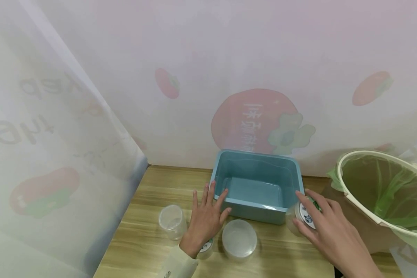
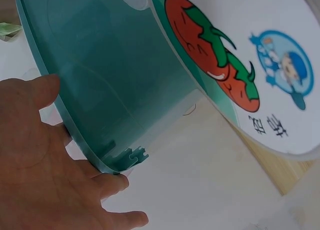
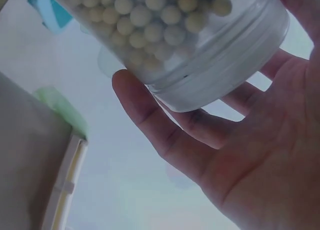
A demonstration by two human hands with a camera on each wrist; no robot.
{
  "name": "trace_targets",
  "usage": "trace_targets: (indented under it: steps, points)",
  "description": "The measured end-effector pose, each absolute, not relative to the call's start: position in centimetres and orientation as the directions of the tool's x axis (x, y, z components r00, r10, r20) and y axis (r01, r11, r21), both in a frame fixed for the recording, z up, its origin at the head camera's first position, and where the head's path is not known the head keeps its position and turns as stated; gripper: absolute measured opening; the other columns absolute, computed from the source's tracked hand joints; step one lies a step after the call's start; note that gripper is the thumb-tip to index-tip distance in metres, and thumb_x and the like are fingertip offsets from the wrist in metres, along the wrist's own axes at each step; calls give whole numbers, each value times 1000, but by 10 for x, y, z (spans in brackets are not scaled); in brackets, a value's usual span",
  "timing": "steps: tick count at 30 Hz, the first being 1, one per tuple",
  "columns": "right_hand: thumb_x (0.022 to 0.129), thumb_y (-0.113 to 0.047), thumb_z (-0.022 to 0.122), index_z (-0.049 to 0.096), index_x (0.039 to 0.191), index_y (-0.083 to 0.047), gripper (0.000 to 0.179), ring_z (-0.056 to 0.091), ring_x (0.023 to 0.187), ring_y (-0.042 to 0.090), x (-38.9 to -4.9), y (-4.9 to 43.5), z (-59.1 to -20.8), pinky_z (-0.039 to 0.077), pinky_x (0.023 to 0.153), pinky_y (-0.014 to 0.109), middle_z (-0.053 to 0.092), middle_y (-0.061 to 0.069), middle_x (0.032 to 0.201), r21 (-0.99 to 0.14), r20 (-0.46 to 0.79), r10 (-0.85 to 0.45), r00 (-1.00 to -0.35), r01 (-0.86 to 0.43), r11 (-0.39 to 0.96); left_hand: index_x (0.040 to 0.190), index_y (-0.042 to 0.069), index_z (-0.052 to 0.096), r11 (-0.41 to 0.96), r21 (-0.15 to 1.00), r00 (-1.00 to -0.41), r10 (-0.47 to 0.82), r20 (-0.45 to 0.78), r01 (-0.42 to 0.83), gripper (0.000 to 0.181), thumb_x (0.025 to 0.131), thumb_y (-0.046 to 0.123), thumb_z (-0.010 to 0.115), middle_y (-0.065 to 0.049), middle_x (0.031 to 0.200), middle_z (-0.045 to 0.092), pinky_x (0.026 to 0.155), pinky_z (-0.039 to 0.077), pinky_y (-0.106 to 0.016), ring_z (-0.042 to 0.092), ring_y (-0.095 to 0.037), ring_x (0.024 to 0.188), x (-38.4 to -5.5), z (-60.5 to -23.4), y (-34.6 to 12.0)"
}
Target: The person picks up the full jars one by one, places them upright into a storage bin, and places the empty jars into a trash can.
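Observation:
My right hand [image 1: 328,227] grips a clear round jar [image 1: 292,221] by its top, beside the near right corner of a blue-green plastic bin [image 1: 238,205]. In the right wrist view the jar [image 3: 155,19] holds many small pale yellow balls. A printed white label [image 1: 307,216] shows on its top. My left hand [image 1: 205,216] has its fingers spread, touching the bin's near left rim [image 2: 55,97]. Below the left wrist stands another labelled jar [image 1: 205,251], partly hidden; a lid with red vegetables drawn on it [image 2: 210,54] fills the left wrist view's upper right.
An open clear jar [image 1: 172,222] stands on the wooden table [image 1: 135,227] left of the left hand. A round translucent container [image 1: 239,238] is in front of the bin. At the right is a bag-lined bucket [image 1: 345,195]. A printed cloth [image 1: 187,127] hangs behind.

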State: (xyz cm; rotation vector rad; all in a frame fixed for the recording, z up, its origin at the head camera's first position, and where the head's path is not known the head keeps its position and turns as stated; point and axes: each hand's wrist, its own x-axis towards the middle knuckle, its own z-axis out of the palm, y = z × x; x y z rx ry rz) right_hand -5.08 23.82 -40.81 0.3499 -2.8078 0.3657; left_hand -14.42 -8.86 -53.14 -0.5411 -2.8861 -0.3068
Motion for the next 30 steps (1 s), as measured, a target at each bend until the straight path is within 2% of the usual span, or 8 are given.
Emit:
trace_targets:
  steps: [6, 12, 21, 30]
  points:
    - [95, -33, 86, 55, 160, -20, 74, 56, 129, 52, -62, 232, -403, 58, 64, 55, 53, 17, 159, -212, 356, -208, -911, -295, 932, 167, 26, 47, 910, 173, -917, 338, 213, 376, 60, 113, 52, 52, -21, 179, 28, 126, 25, -78, 27, -44, 166, -144, -531, -89]
    - [90, -29, 90, 58, 155, -19, 73, 58, 125, 54, -76, 226, -404, 56, 61, 55, 56, 19, 154, -223, 432, -211, -877, -331, 917, 167, 26, 47, 910, 168, -915, 342, 215, 379, 60, 113, 52, 52, -22, 178, 28, 125, 26, -78, 28, -44, 166, -144, -531, -89]
    - [93, -31, 88, 61, 153, -19, 67, 58, 125, 53, -93, 216, -405, 58, 65, 60, 57, 18, 152, -260, 448, -192, -873, -333, 906, 166, 27, 48, 909, 172, -916, 341, 213, 379, 59, 113, 53, 52, -21, 179, 28, 126, 26, -77, 28, -43, 166, -145, -533, -89]
    - [92, -30, 90, 62, 151, -13, 66, 59, 123, 53, -114, 208, -420, 57, 55, 54, 58, 23, 149, -255, 484, -187, -855, -343, 904, 167, 27, 47, 909, 178, -917, 341, 208, 378, 60, 113, 53, 52, -21, 179, 26, 126, 25, -77, 27, -44, 166, -144, -533, -89]
